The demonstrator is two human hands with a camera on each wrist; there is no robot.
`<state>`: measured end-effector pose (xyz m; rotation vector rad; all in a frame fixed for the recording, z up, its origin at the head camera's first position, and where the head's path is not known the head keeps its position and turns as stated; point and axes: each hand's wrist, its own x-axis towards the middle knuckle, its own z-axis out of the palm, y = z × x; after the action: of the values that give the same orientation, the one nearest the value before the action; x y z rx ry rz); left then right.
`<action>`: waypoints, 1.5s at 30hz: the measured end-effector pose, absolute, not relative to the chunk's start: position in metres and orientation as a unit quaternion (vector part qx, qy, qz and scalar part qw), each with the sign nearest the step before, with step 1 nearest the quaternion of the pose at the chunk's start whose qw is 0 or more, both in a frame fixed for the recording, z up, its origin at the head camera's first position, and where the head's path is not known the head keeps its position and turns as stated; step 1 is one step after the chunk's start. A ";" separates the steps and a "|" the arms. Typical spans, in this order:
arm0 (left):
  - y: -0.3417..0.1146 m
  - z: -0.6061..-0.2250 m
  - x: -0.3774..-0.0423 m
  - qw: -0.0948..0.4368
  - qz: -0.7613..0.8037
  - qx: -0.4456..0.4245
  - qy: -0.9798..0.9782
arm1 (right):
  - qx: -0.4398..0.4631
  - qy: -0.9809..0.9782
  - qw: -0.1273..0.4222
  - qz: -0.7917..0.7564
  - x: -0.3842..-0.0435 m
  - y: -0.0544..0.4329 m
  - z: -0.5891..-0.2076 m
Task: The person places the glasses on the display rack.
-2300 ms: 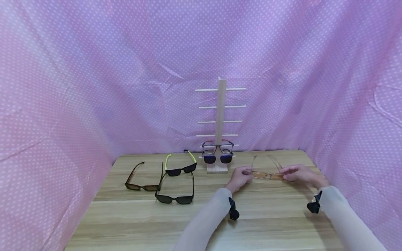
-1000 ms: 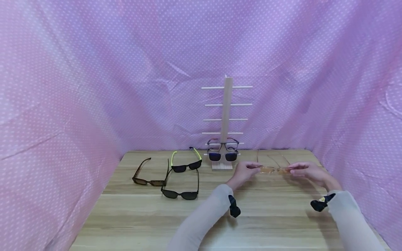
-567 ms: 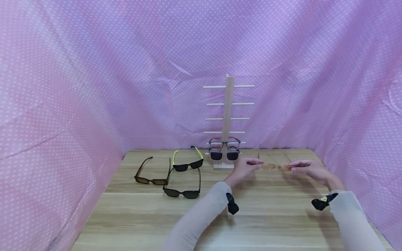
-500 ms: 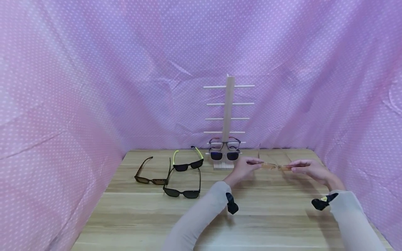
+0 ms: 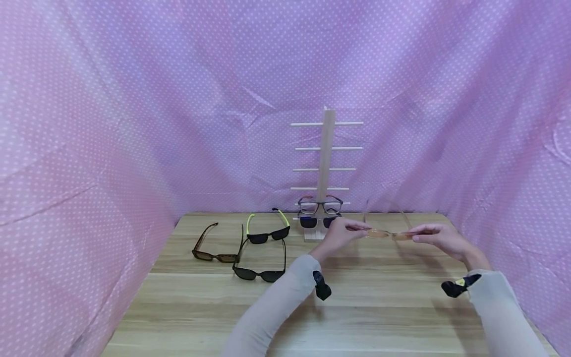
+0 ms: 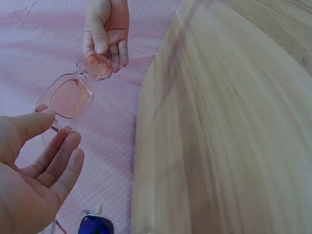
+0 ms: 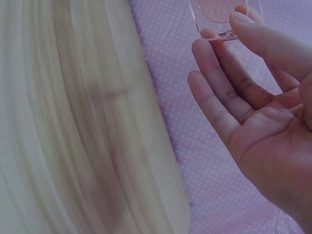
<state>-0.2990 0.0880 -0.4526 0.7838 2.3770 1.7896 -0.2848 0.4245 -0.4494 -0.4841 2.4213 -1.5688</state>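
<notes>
Clear-framed sunglasses with orange-tinted lenses (image 5: 378, 233) are held above the right part of the table, temples unfolded toward the back. At their left hinge, my left hand (image 5: 341, 235) pinches the frame between thumb and fingers. My right hand (image 5: 441, 241) pinches the opposite end; in the right wrist view its thumb (image 7: 268, 44) presses the clear hinge corner. The left wrist view shows both lenses of the sunglasses (image 6: 70, 97) between the two hands. Just left of my left hand stands a wooden display rack (image 5: 327, 153), its base partly hidden by that hand.
On the rack's lowest rods hang grey-framed glasses (image 5: 308, 207) above blue-lensed sunglasses (image 5: 308, 222). Left on the table (image 5: 187, 302) lie tortoiseshell sunglasses (image 5: 216, 258), black sunglasses with yellow-green temples (image 5: 267, 236) and black sunglasses (image 5: 258, 275). Polka-dot cloth (image 5: 223, 99) encloses the table.
The orange-lensed sunglasses have risen off the table in both hands, and recently shifted slightly left and up. My left hand now covers part of the blue-lensed pair. The head view has shifted slightly.
</notes>
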 end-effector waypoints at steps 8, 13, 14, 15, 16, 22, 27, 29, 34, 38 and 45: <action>0.073 -0.442 -0.301 0.036 0.590 0.270 0.760 | -0.205 0.811 0.084 -0.541 -0.285 0.414 -0.440; 0.061 -0.435 -0.302 0.041 0.582 0.286 0.760 | -0.228 0.799 0.078 -0.550 -0.287 0.408 -0.432; 0.059 -0.434 -0.303 0.043 0.581 0.291 0.759 | -0.227 0.801 0.079 -0.548 -0.287 0.407 -0.430; 0.057 -0.432 -0.303 0.043 0.579 0.297 0.758 | -0.226 0.802 0.081 -0.547 -0.287 0.405 -0.428; 0.055 -0.431 -0.304 0.045 0.581 0.302 0.754 | -0.226 0.804 0.082 -0.545 -0.287 0.404 -0.427; 0.042 -0.425 -0.302 0.048 0.590 0.308 0.745 | -0.237 0.807 0.087 -0.533 -0.286 0.396 -0.415; 0.032 -0.422 -0.302 0.051 0.588 0.301 0.749 | -0.234 0.813 0.090 -0.525 -0.287 0.389 -0.411; 0.028 -0.421 -0.302 0.052 0.589 0.298 0.749 | -0.227 0.820 0.089 -0.517 -0.287 0.385 -0.408; 0.018 -0.418 -0.302 0.057 0.595 0.296 0.745 | -0.222 0.833 0.090 -0.498 -0.287 0.374 -0.403; 0.010 -0.416 -0.302 0.058 0.594 0.309 0.740 | -0.221 0.842 0.091 -0.484 -0.285 0.367 -0.399; -0.005 -0.415 -0.301 0.060 0.589 0.321 0.739 | -0.256 0.820 0.103 -0.501 -0.281 0.354 -0.395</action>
<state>-0.3012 -0.0046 -0.4153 0.9711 2.2372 1.7837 -0.2810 0.3543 -0.3953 -0.7557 2.4209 -1.4777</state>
